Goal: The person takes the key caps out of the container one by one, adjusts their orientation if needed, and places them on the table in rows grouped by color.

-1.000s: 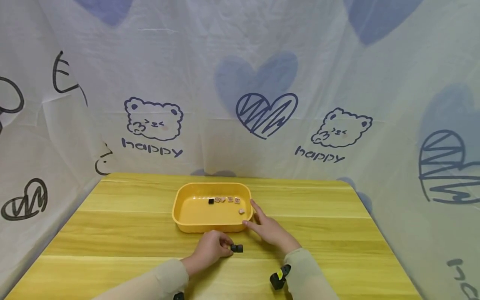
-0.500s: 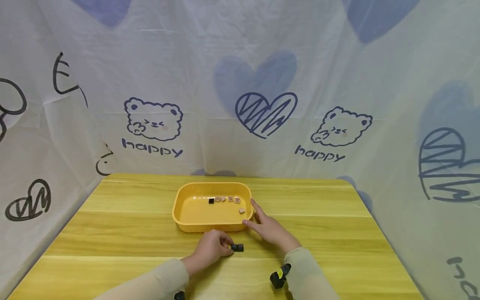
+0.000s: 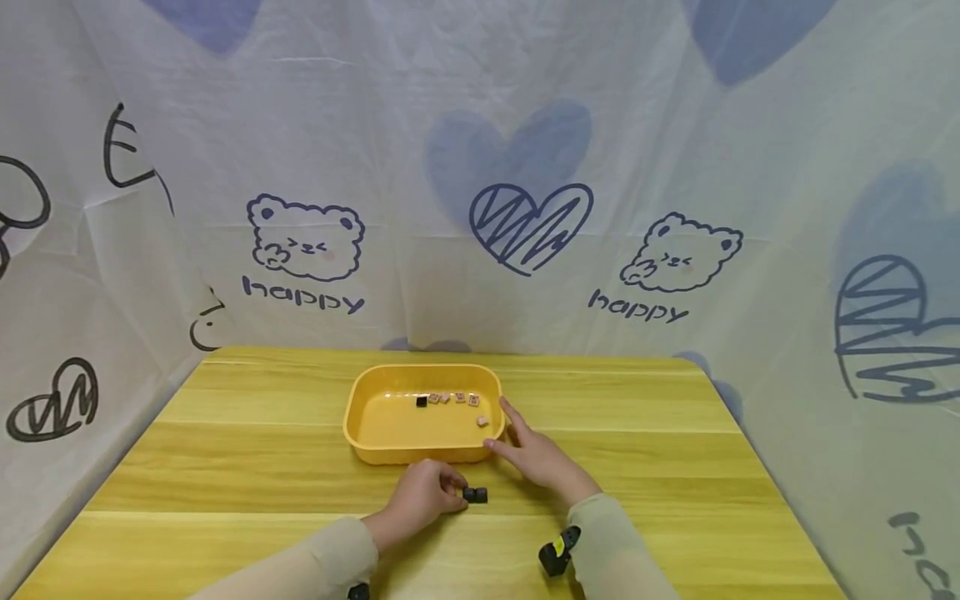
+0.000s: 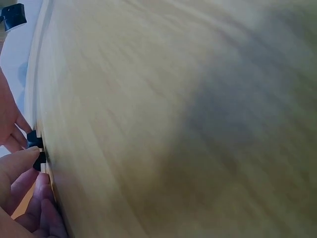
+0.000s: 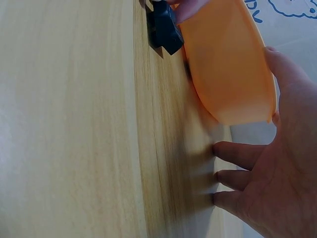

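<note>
with left hand (image 3: 422,494), pinching one of two black cubes (image 3: 469,495) lying between hands; with loose right hand (image 3: 537,457), touching yellow tub (image 3: 386,456); barely moving since last second, so likely just steadying.

Shiny plastic on smooth wood grain before me.
The yellow tray (image 3: 423,456) looks like smooth plastic, glossy inside; the black pieces (image 5: 166,29) seem hard plastic with a dull sheen. The tabletop (image 3: 645,467) shows smooth wood grain, the backdrop (image 3: 420,183) matt, creased cloth, and my sleeves (image 3: 618,546) plain matt fabric.
</note>
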The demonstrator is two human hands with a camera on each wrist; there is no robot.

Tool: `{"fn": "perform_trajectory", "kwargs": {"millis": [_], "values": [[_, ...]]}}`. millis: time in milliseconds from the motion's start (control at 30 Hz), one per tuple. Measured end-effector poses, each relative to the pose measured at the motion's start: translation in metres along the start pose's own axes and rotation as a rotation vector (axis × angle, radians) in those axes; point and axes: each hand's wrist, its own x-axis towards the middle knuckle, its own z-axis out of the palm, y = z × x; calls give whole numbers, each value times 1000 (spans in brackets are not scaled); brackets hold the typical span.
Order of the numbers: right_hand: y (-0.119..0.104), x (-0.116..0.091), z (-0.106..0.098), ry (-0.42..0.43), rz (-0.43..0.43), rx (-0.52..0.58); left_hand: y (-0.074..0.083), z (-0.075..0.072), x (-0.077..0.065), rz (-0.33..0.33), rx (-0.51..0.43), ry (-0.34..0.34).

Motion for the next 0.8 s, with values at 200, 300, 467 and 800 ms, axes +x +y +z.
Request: {"fn": "perform_trajectory", "kwargs": {"millis": [200,300,467,800], "values": [[1,2,1,6,-13,-12,8,-9,1,27,-5,-31],[1,2,1,6,-16,-11,18,-20,3,72,14,-42],[3,2,1,6,-19,-21,38,-42,12,132,102,-6],[1,1,0,3,-1,-25,46,-79,40,44,218,-25]]}}
